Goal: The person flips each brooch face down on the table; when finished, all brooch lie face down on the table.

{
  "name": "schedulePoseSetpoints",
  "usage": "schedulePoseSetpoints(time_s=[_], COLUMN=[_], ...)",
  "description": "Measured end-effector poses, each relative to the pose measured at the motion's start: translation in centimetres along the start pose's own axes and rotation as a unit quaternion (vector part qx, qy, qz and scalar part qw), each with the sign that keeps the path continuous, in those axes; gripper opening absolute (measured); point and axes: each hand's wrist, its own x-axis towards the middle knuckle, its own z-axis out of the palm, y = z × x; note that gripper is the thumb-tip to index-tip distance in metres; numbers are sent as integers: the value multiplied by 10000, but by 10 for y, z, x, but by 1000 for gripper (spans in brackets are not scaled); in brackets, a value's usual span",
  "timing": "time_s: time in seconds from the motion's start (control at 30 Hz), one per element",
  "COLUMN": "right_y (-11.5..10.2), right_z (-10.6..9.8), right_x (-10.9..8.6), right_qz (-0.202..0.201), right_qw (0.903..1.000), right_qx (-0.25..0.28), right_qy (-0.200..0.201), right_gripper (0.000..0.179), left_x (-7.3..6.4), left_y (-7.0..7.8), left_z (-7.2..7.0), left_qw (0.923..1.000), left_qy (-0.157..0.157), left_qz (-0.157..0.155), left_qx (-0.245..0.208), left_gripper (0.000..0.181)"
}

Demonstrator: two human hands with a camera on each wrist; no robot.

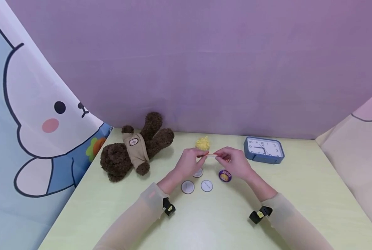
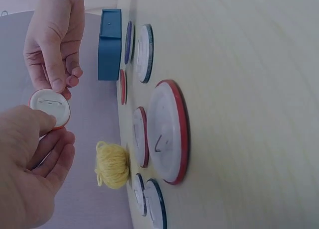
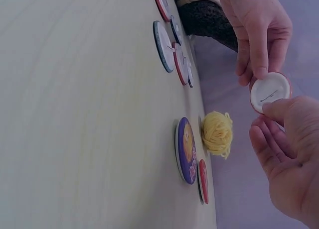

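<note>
A round pin-back button badge [image 2: 48, 100] with a red rim is held up off the table, its white back and metal pin showing in both wrist views. My left hand [image 1: 188, 163] pinches one edge between thumb and fingers. At the opposite edge my right hand [image 1: 234, 164] pinches it too. Below the hands, several badges lie pin side up, among them one badge [image 1: 187, 187] nearer the left forearm and another badge [image 1: 206, 185] beside it. A purple badge [image 1: 225, 175] lies picture side up under the right hand, near a red badge [image 3: 203, 181].
Behind the hands sits a ball of yellow yarn [image 1: 203, 143]. A blue clock [image 1: 264, 150] stands at the back right, and a brown teddy bear [image 1: 138, 151] lies at the back left. A purple cloth backdrop [image 1: 204, 69] rises behind the table [image 1: 314, 208].
</note>
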Motion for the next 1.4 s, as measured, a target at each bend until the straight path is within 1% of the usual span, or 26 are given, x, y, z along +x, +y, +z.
schedulePoseSetpoints(time_s=[0.1, 0.3, 0.43, 0.53, 0.67, 0.87, 0.97, 1.1, 1.27, 1.4], right_y=[0, -1, 2, 4, 6, 8, 8, 10, 8, 8], right_z=[1, 3, 6, 8, 9, 10, 10, 11, 12, 15], right_x=[0, 0, -1, -1, -1, -1, -2, -3, -3, -1], right_qz=[39, 155, 157, 47, -53, 15, 11, 37, 128, 164], right_qw=[9999, 9997, 9998, 9999, 9997, 9992, 9989, 9987, 9982, 9986], right_qx=[62, 160, 132, 124, 215, 397, 443, 446, 327, 59], right_qy=[117, 78, 34, -5, -42, -106, -142, -264, -490, -505], right_gripper=[13, 10, 13, 20, 27, 26, 27, 35, 42, 41], left_x=[1, 0, 0, -1, -3, -4, -3, -2, -1, 0], left_y=[1, 2, 2, 2, 1, -1, -2, -5, -10, -13], left_z=[0, 0, 0, 1, 1, 3, 4, 8, 14, 18], left_qw=[10000, 9996, 9989, 9982, 9969, 9942, 9945, 9957, 9962, 9964], left_qy=[37, -46, -80, -91, -143, -359, -349, -347, -573, -674], left_qz=[-42, -165, -238, -293, -331, -382, -348, -309, -491, -478], left_qx=[-9, -227, -386, -509, -699, -939, -928, -795, -424, -207], left_gripper=[21, 20, 29, 36, 41, 51, 49, 45, 42, 38])
